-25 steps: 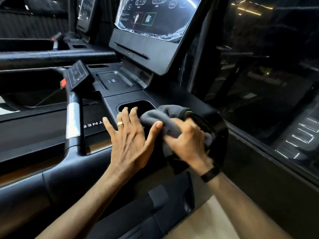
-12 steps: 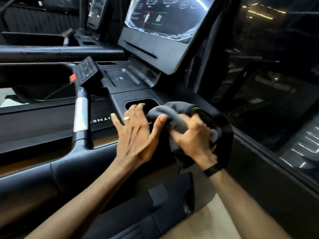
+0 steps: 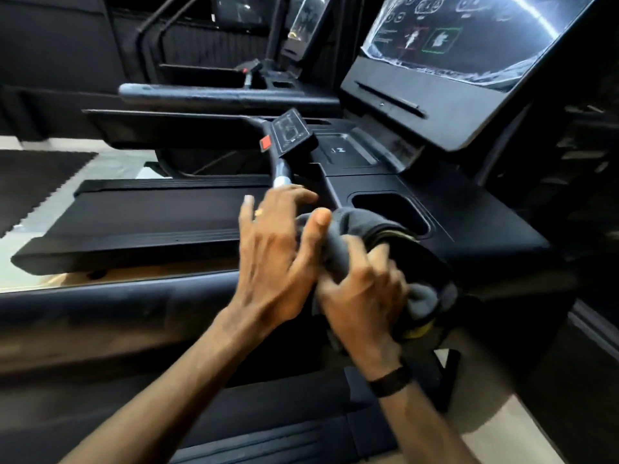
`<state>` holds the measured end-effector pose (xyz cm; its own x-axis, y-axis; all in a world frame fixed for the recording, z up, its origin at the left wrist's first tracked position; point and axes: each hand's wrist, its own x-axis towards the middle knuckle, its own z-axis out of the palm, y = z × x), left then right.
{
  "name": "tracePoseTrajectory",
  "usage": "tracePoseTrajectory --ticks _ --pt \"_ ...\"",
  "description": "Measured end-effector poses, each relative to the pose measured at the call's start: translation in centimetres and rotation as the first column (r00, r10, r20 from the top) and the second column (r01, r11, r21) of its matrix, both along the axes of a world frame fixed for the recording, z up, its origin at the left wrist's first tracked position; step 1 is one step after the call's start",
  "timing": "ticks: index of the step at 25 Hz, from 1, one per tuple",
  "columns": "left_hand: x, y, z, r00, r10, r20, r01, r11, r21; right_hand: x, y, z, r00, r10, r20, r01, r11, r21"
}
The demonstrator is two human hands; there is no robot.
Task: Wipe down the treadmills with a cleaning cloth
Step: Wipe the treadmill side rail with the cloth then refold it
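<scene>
Apparently no writing reads; hands (image 3: 363, 298) bunch cloth (image 3: 348, 229).

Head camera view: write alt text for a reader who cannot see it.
Two bare hands work a grey cloth against the right end of a black treadmill console: the right hand bunches it, the left hand spreads open beside it, thumb touching the cloth. A lit touchscreen rises behind.

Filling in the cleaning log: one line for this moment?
right hand: gripping grey cloth | left hand: open, thumb on cloth | site: treadmill console beside cup holder
</scene>
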<state>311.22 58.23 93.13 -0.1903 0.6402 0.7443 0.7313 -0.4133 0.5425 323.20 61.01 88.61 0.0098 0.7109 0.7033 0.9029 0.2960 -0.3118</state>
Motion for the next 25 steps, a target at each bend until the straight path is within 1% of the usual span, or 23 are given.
tracePoseTrajectory --ticks 3,6,8,10,13,16,18,21,25 --pt "-4.6 -1.9 0.6 0.989 0.120 0.082 -0.121 0.993 0.009 -6.0 -3.6 -0.2 0.982 0.165 0.087 -0.167 0.986 0.012" --pt "-7.9 -4.2 0.4 0.966 0.233 0.110 -0.233 0.972 -0.016 -10.5 -5.4 0.3 0.945 0.291 0.148 -0.294 0.956 0.000" --pt "-8.9 -5.6 -0.2 0.959 0.276 0.064 -0.273 0.961 -0.044 -12.5 -6.1 0.1 0.922 0.320 0.218 -0.335 0.942 0.034" --pt "-9.5 -7.0 -1.1 0.955 0.297 0.018 -0.295 0.953 -0.065 -13.7 -6.8 -0.6 0.909 0.339 0.242 -0.370 0.925 0.093" --pt "-11.5 -9.4 -2.2 0.943 0.331 0.033 -0.330 0.943 -0.043 -15.8 -8.7 -1.5 0.881 0.417 0.226 -0.455 0.877 0.156" --pt "-14.7 -12.3 -3.0 0.914 0.402 0.056 -0.403 0.915 -0.010 -19.1 -11.0 -2.4 0.840 0.480 0.253 -0.527 0.832 0.171" --pt "-17.2 -14.4 -3.4 0.882 0.465 0.080 -0.466 0.885 -0.007 -21.3 -12.2 -2.8 0.819 0.511 0.263 -0.557 0.817 0.147" --pt "-22.0 -18.0 -4.1 0.787 0.596 0.156 -0.601 0.799 -0.023 -25.1 -13.7 -2.8 0.774 0.578 0.258 -0.611 0.788 0.068" --pt "-27.2 -21.3 -5.0 0.675 0.706 0.214 -0.718 0.695 -0.031 -30.1 -15.4 -1.7 0.752 0.592 0.290 -0.620 0.784 0.006"
